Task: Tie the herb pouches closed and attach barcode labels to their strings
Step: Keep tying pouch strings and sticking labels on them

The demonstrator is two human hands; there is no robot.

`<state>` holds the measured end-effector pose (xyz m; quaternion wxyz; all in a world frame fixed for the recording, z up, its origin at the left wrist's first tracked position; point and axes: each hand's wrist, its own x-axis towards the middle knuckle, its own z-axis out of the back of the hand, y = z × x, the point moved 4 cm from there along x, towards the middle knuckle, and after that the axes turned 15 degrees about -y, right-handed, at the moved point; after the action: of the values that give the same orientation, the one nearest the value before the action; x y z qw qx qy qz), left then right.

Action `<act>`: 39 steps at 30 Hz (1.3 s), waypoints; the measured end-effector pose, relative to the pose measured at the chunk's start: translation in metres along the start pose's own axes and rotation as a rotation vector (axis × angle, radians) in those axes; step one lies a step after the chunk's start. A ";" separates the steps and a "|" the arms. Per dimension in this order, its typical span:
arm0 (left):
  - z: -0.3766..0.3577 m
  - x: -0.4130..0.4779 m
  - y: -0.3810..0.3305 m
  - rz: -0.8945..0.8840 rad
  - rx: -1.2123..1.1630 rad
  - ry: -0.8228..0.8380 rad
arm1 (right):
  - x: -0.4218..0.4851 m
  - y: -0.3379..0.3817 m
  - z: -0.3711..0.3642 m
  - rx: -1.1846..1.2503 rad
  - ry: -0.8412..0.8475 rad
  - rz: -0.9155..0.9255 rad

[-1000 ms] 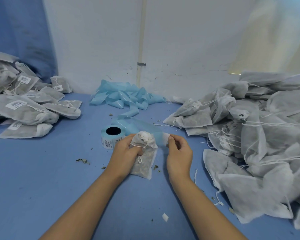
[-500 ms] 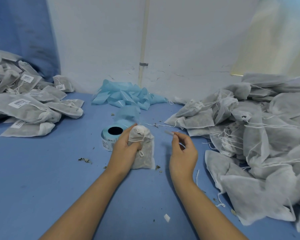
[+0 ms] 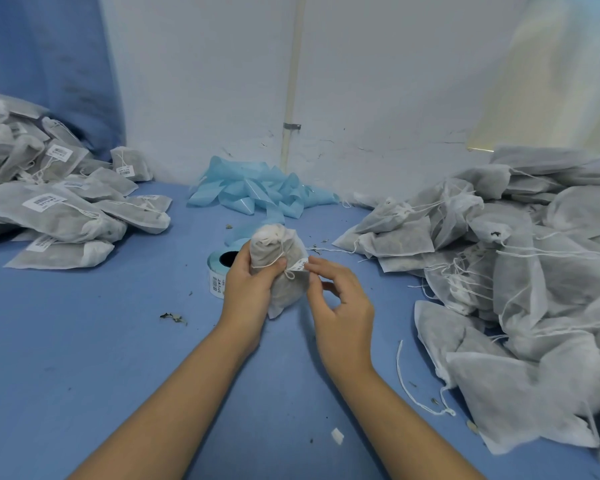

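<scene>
White non-woven pouch (image 3: 280, 268) stands gripped upright in the left hand (image 3: 250, 282) above the blue table (image 3: 84, 341), while the right hand (image 3: 340, 306) pinches a barcode label (image 3: 300, 264) at its string (image 3: 286, 268); folding it squarely around the string should make it stick.

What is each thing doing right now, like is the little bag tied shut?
pouch: cinched shut, upright, gripped by left hand
barcode label: at the pouch's string, pinched by right hand
label roll: on its side, partly unrolled
left pile: tied, labelled
right pile: no labels visible, strings loose
</scene>
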<state>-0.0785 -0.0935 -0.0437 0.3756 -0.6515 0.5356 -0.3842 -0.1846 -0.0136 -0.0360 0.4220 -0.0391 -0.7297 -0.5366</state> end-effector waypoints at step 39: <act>-0.006 -0.006 0.003 0.159 -0.015 0.087 | -0.006 -0.017 -0.013 -0.025 0.153 -0.403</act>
<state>-0.0859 -0.0884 -0.0450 0.3766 -0.5924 0.6042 -0.3770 -0.1821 -0.0289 -0.0524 0.3598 0.1433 -0.6819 -0.6205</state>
